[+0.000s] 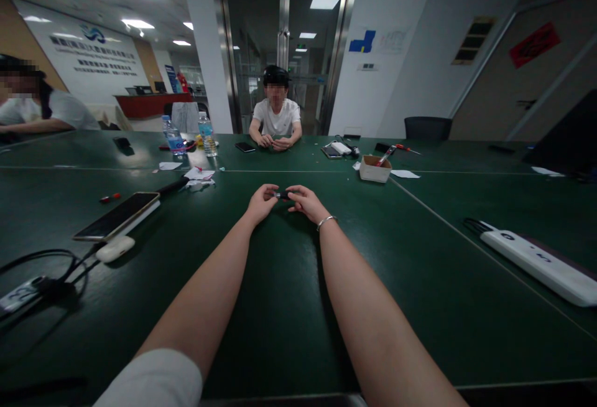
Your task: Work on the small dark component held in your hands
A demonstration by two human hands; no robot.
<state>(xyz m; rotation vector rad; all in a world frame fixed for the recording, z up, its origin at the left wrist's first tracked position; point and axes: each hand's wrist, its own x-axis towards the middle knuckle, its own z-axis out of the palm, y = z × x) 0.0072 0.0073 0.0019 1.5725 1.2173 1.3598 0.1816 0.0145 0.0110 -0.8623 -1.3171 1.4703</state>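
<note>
My left hand (pixel 261 204) and my right hand (pixel 306 203) meet over the middle of the green table (pixel 280 307), fingertips facing each other. Between them is a small black object with a silvery end (pixel 283 195), too small to name. The fingers and thumb of my right hand pinch its black part. My left hand closes its fingertips on the silvery end. Part of the object is hidden by the fingers. A metal bangle (pixel 326 223) circles my right wrist.
On the left lie a phone on a white block (pixel 119 215), a white case (pixel 115 249) and black cables. Two water bottles (pixel 173 136) stand farther back. A small box (pixel 374 169) holds tools. A power strip (pixel 536 264) lies right. A person (pixel 276 114) sits opposite.
</note>
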